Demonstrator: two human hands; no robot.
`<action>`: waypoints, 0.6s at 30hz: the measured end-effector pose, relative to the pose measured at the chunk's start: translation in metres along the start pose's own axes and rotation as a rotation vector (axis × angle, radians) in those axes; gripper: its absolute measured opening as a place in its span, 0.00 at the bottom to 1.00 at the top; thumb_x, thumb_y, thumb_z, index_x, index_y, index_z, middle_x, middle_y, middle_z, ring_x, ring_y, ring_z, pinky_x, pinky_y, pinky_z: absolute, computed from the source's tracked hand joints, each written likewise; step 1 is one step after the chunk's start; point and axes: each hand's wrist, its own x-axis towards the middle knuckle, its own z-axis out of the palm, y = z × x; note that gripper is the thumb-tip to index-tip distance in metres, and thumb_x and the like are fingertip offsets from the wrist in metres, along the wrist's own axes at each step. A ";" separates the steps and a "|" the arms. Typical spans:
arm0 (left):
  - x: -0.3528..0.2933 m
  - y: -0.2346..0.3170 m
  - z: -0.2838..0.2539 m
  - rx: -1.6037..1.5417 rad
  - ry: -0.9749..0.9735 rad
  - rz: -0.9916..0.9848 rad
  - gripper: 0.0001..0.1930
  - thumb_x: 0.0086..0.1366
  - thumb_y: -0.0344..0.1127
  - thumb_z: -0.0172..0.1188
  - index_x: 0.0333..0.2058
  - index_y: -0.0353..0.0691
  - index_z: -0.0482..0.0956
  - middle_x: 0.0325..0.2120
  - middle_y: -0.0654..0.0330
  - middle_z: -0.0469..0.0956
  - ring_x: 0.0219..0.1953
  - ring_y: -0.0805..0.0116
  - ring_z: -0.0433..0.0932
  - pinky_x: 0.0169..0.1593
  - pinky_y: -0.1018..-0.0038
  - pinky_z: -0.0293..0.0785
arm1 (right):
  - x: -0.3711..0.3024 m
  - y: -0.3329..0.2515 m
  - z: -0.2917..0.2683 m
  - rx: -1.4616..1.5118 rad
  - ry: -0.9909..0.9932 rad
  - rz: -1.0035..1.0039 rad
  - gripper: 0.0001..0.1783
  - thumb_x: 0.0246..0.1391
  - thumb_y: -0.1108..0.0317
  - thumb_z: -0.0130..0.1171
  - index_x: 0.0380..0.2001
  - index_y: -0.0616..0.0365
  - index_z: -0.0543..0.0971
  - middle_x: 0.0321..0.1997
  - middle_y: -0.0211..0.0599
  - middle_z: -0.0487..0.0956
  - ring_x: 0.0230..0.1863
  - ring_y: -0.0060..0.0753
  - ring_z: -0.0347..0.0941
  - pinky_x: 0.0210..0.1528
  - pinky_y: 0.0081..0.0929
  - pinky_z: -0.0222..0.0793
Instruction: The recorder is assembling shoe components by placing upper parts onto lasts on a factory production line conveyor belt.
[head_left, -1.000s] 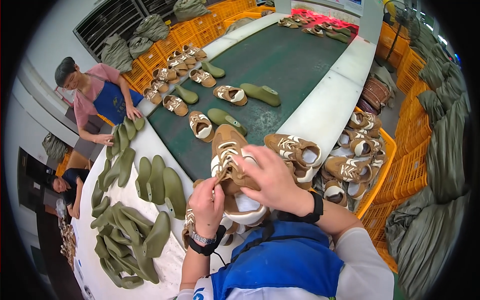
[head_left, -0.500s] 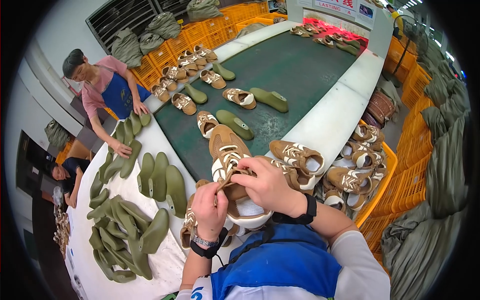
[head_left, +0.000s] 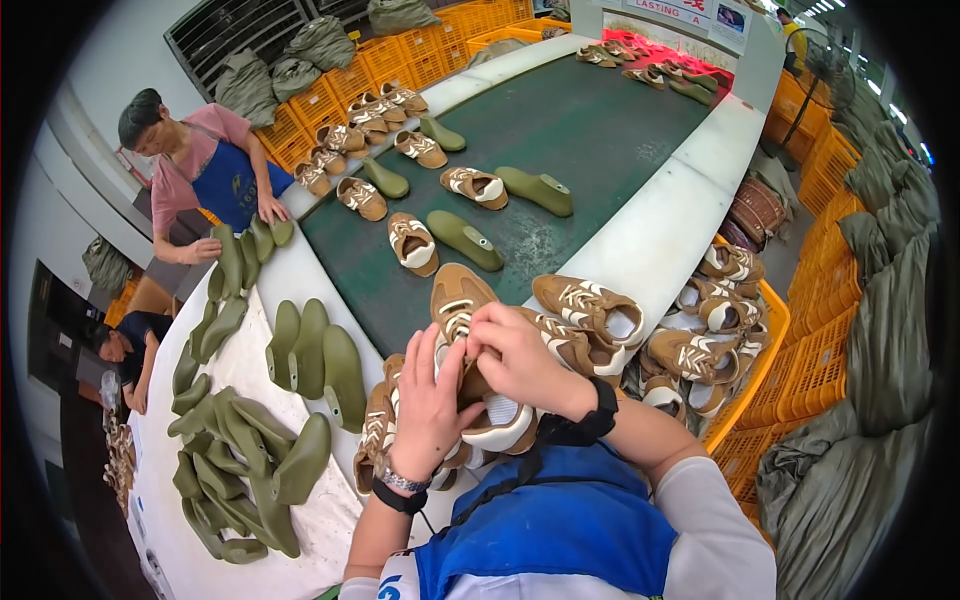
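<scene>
A brown sneaker [head_left: 459, 288] with white laces and side stripes lies in front of me, its toe pointing away. My left hand [head_left: 425, 410] is laid along its left side, fingers reaching up by the laces and thumb at the collar. With bent fingers, my right hand [head_left: 525, 362] pinches at the tongue and upper laces; the exact piece between the fingertips is hidden. The white-lined heel opening shows below my hands. More brown sneakers [head_left: 590, 308] sit close on the right, and another sneaker [head_left: 375, 430] stands against my left wrist.
Green shoe lasts [head_left: 303, 460] are heaped on a white cloth at left. Sneakers and lasts stand on the green conveyor belt [head_left: 590, 150]. At right, an orange crate [head_left: 775, 335] holds more sneakers. A co-worker [head_left: 215, 170] in a blue apron handles lasts across the table.
My left hand has shifted from pinching the collar edge to lying along the sneaker's side with longer fingers. The co-worker's hand has moved back along the row of lasts.
</scene>
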 end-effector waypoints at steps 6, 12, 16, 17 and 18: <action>-0.008 -0.027 0.022 -0.307 0.284 -0.056 0.20 0.48 0.24 0.60 0.43 0.36 0.73 0.36 0.50 0.77 0.36 0.55 0.78 0.38 0.68 0.75 | 0.003 0.000 -0.010 -0.069 -0.125 0.017 0.06 0.40 0.78 0.52 0.26 0.58 0.73 0.38 0.41 0.69 0.41 0.46 0.68 0.44 0.37 0.64; 0.003 -0.028 0.003 -0.359 0.363 -0.183 0.12 0.53 0.25 0.60 0.38 0.35 0.76 0.27 0.51 0.78 0.27 0.60 0.79 0.31 0.73 0.74 | 0.007 -0.013 -0.018 -0.243 -0.357 -0.088 0.31 0.37 0.74 0.60 0.50 0.51 0.69 0.56 0.47 0.63 0.56 0.52 0.60 0.55 0.40 0.62; 0.005 -0.024 -0.003 -0.356 0.360 -0.188 0.12 0.52 0.25 0.61 0.38 0.34 0.75 0.27 0.52 0.78 0.27 0.57 0.78 0.31 0.72 0.74 | 0.009 -0.013 -0.009 -0.278 -0.263 -0.162 0.29 0.35 0.70 0.63 0.48 0.53 0.71 0.53 0.47 0.66 0.54 0.50 0.64 0.52 0.39 0.65; 0.005 -0.025 -0.004 -0.357 0.361 -0.189 0.12 0.52 0.25 0.61 0.38 0.34 0.75 0.27 0.52 0.78 0.27 0.57 0.78 0.31 0.72 0.74 | 0.008 -0.006 -0.007 -0.273 -0.200 -0.191 0.25 0.36 0.70 0.62 0.44 0.55 0.74 0.48 0.45 0.70 0.50 0.47 0.67 0.49 0.37 0.67; 0.003 -0.028 -0.007 -0.361 0.264 -0.155 0.15 0.52 0.25 0.61 0.40 0.34 0.74 0.28 0.52 0.78 0.28 0.56 0.78 0.33 0.72 0.74 | 0.011 -0.005 -0.006 -0.265 -0.139 -0.222 0.20 0.37 0.70 0.61 0.40 0.56 0.76 0.42 0.44 0.74 0.46 0.44 0.71 0.47 0.35 0.69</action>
